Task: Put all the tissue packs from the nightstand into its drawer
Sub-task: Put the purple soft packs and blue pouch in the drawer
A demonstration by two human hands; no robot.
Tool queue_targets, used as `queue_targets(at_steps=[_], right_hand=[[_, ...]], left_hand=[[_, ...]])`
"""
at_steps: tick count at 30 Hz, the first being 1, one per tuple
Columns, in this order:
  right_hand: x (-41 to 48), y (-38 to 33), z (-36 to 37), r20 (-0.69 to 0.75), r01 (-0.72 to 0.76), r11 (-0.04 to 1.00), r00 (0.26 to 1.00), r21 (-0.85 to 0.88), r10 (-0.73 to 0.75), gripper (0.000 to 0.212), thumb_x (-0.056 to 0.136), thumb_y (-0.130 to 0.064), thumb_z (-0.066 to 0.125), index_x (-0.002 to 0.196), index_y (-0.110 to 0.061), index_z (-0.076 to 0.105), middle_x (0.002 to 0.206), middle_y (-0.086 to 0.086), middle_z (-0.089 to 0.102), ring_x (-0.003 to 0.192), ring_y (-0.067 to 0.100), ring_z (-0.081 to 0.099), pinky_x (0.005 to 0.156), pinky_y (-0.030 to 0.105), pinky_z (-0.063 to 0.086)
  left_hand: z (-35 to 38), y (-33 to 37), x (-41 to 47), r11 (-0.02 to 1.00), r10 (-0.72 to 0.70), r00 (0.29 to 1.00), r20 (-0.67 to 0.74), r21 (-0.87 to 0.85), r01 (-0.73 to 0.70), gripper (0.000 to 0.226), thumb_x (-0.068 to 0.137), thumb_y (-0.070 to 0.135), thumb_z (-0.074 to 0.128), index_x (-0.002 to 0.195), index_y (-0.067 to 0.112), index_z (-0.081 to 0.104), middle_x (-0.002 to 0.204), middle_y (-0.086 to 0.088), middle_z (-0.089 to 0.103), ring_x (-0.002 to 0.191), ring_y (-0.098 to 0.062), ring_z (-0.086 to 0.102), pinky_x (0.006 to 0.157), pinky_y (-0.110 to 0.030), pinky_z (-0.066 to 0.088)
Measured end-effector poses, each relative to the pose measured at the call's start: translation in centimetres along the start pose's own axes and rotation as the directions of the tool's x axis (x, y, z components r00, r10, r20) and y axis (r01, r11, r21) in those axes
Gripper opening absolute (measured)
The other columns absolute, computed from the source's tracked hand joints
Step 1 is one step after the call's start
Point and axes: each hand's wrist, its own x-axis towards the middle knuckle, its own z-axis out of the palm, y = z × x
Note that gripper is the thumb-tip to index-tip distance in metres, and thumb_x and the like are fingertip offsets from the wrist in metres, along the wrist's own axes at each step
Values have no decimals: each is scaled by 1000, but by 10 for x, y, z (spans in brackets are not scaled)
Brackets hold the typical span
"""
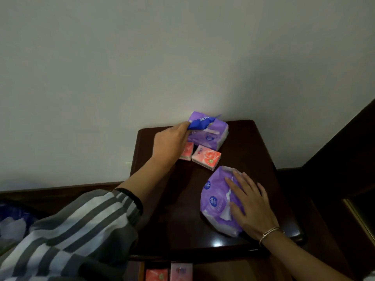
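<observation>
At the back of the nightstand (253, 151), a blue pack (199, 124) is pinched by the left hand (170, 142); the front purple pack (215, 199), under the spread fingers of the right hand (251, 203), should be gripped before lifting.

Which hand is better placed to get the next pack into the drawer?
Probably the right hand: it lies flat on the near purple pack, close to the open drawer. The left hand pinches the blue pack at the nightstand's far edge.
</observation>
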Motion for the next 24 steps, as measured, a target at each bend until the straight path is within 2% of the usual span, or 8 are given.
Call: queue_targets(at_steps=[5,7,9,12,15,18,20,24], right_hand=[[-1,-2,-4,-15,-2,999,1000,40,3,66,81,-50,17,145,-38,23,157,-15,3,145,7,-2,115,43,12],[-2,-3,-5,-20,-8,999,1000,45,9,67,81,-50,15,145,-37,25,157,-14,5,145,8,-1,115,43,11],[-2,-5,-6,-25,-13,998,1000,57,14,67,80,-50,14,145,-36,27,157,-13,8,145,9,1,116,43,11],[-2,-7,-8,-48,-14,997,999,82,18,68,81,-50,15,144,-33,32,156,-12,13,145,10,5,115,43,12],[-1,-8,-8,-59,-12,996,998,92,18,67,81,-50,15,143,-32,33,156,-11,15,145,11,7,115,43,13],[-1,-7,-7,-79,-9,994,997,105,17,65,82,-49,18,142,-31,36,156,-10,18,145,12,9,114,44,13],[-1,-7,-7,-86,-10,994,996,112,19,65,82,-50,18,142,-31,35,156,-11,18,145,11,8,114,43,12],[-2,-7,-7,-127,-1,989,992,150,21,61,84,-49,22,140,-29,39,154,-11,20,144,11,11,114,45,15]], left_hand=[[-30,-43,-5,969,31,963,-269,245,37,25,84,10,66,109,9,67,92,-6,73,70,-28,69,45,-31,46],[-33,-58,-15,915,40,959,-280,395,77,23,80,6,69,103,8,68,92,-5,73,70,-25,69,43,-29,45],[-27,-63,-28,903,-77,994,-74,417,101,18,83,9,66,101,8,65,92,-9,72,75,-28,68,50,-33,48],[-5,-56,-50,909,-306,889,341,382,167,35,94,41,52,113,11,55,113,-8,64,98,-28,63,72,-38,48],[0,-46,-58,933,-269,909,319,322,164,56,94,53,43,133,13,48,134,-7,54,121,-27,51,96,-39,40],[0,-33,-46,993,4,967,254,113,-34,62,90,42,56,144,16,40,148,-7,41,135,-27,37,109,-44,27],[2,-24,-33,994,77,917,391,47,-103,72,89,43,58,149,18,28,156,-4,28,143,-23,24,115,-46,18],[19,-17,-19,981,-34,786,617,169,-90,78,91,43,57,151,15,16,157,-6,21,146,-24,13,116,-54,5]])
